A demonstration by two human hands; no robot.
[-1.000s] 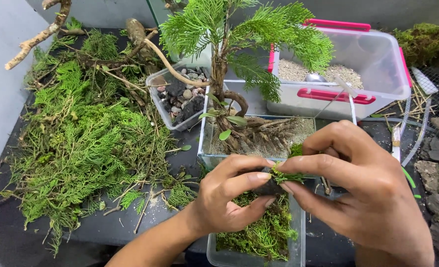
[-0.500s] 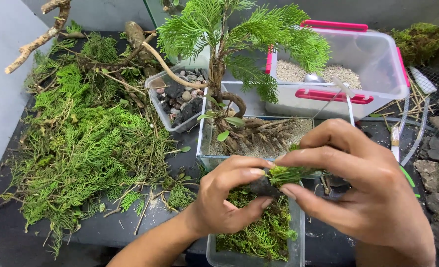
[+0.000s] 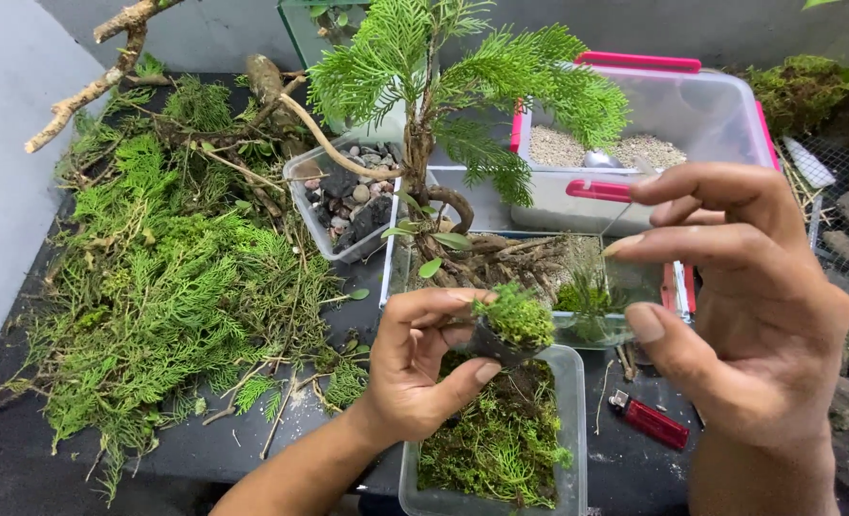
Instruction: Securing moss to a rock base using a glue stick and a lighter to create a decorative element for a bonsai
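Observation:
My left hand pinches a small clump of green moss with dark soil under it, held above a clear plastic tub of moss. My right hand hovers to the right of the clump with fingers spread and nothing in it. Just behind the clump stands a small glass tank holding a little conifer tree with twisted roots.
A heap of cut green fronds and bare branches covers the dark table on the left. A clear tub of stones sits behind. A pink-lidded box with gravel is at the back right. A red lighter lies near the moss tub.
My right hand has let go of the moss clump and drawn away to the right, fingers spreading. My left hand keeps the clump, now turned with its green top up.

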